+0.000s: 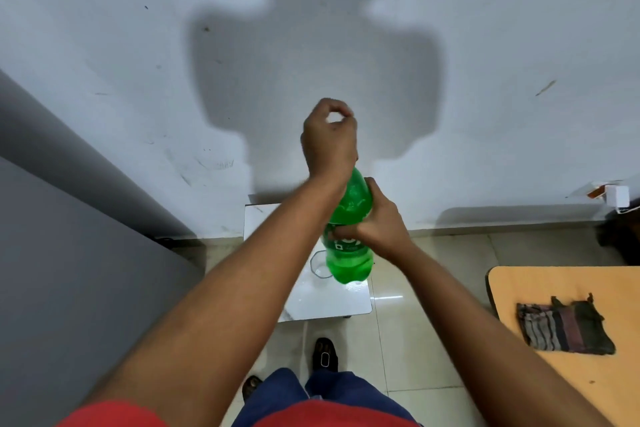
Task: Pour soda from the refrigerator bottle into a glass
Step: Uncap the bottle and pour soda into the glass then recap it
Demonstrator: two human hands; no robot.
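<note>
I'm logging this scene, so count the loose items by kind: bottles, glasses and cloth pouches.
Green bottle, held in the right hand, left hand at its top: 1
Clear glass on the white table: 1
Striped cloth pouch on the wooden table: 1
Total: 3

Plain indoor room: scuffed white wall (485,45), tiled floor (433,288), small white table (332,302), wooden desk (554,288).

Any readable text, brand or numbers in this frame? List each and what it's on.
None readable.
Green bottle label: white marks, mostly covered by the right hand, too blurred to read.
White box on the wall: no legible text.
Left hand covers the bottle's top.
</note>
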